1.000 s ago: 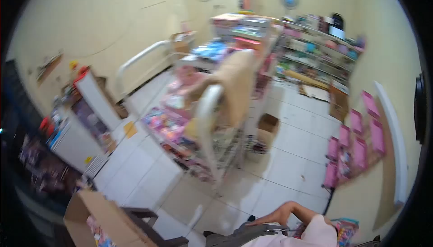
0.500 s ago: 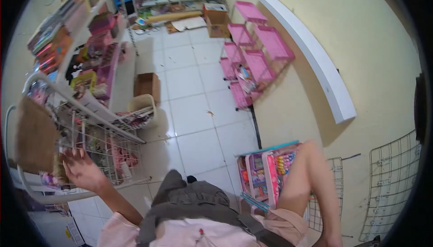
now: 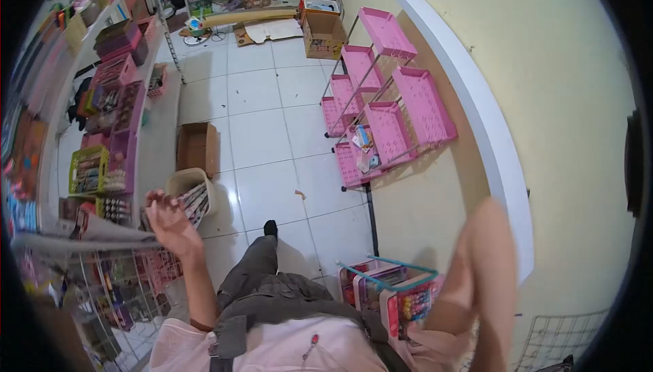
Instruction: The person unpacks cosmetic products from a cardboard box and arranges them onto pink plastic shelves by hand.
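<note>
My left hand (image 3: 171, 226) is raised palm up with loosely curled fingers apart, and nothing shows in it. It is beside a white rack with a wire basket (image 3: 112, 280) that holds assorted small goods. Just beyond the fingers stands a cream bin (image 3: 209, 195) with long patterned items inside. My right arm is bent, elbow up, and its hand is below the frame edge. Near that arm sits a carrier with a teal handle (image 3: 408, 283), packed with colourful small goods.
Shelves with baskets and boxes (image 3: 119, 39) line the left side. Pink tiered trolleys (image 3: 391, 127) stand along the right wall, under a long white ledge (image 3: 469, 93). Cardboard boxes (image 3: 197, 147) (image 3: 323, 35) rest on the tiled floor. A wire grid (image 3: 561, 338) is at lower right.
My left hand has come away from the white rack's side and moved right and up. The view has shifted forward, with the rack now lower left. One foot shows stepping ahead.
</note>
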`<move>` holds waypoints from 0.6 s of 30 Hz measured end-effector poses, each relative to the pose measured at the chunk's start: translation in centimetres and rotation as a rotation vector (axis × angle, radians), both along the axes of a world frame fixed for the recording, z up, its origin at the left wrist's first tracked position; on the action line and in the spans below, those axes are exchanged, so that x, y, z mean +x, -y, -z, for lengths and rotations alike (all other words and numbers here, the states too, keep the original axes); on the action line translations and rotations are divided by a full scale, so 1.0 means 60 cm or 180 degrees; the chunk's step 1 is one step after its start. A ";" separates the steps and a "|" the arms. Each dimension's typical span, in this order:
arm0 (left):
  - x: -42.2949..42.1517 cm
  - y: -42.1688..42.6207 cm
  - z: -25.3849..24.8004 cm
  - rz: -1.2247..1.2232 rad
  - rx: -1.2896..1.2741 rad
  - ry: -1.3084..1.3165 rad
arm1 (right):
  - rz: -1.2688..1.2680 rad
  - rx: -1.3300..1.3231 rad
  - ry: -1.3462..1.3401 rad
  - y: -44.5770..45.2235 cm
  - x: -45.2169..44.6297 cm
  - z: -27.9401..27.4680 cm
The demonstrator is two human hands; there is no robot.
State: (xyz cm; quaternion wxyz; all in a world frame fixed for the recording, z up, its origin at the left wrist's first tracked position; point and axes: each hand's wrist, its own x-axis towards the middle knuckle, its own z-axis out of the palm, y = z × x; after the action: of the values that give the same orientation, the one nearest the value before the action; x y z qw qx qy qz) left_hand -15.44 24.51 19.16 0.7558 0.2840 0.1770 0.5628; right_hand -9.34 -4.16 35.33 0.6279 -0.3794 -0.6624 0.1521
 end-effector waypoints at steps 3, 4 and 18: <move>0.150 -0.024 0.052 -0.0056 -0.0068 -0.0522 | 0.0263 -0.0104 -0.0030 -0.035 0.095 0.010; 0.200 -0.025 0.073 0.0204 0.0043 -0.0815 | 0.0386 -0.0174 -0.0070 -0.038 0.125 0.023; 0.644 0.200 0.735 0.3459 0.0117 -0.3602 | 0.4465 -0.3185 -0.2603 -0.062 0.566 0.855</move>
State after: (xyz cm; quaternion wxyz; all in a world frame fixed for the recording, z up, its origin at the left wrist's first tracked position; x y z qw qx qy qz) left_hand 23.22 12.54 -24.96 0.7153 0.5868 0.3621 -0.1134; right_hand 24.61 -0.47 -15.98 0.5239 -0.8322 0.1288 0.1275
